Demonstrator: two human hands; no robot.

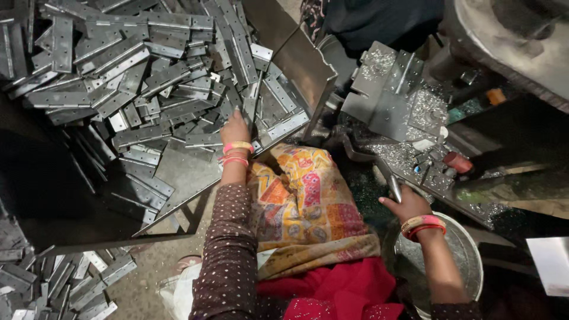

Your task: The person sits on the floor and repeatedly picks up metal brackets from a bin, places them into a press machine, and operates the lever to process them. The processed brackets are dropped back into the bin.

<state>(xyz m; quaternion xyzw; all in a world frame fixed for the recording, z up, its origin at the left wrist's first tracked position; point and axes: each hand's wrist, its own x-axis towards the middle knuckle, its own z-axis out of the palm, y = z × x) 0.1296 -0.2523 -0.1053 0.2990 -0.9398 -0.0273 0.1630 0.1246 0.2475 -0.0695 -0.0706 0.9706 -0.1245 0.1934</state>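
Here, left hand (235, 127) on grey hinges (178, 77)

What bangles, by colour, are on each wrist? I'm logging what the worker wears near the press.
Left hand, reaching into the metal hinges: 1 gold bangle, 1 pink bangle
Right hand, holding a metal piece: 1 gold, 1 red bangle
Total: 4

Metal workshop — heaped steel hinges (148, 77), swarf-strewn press machine (403, 101)
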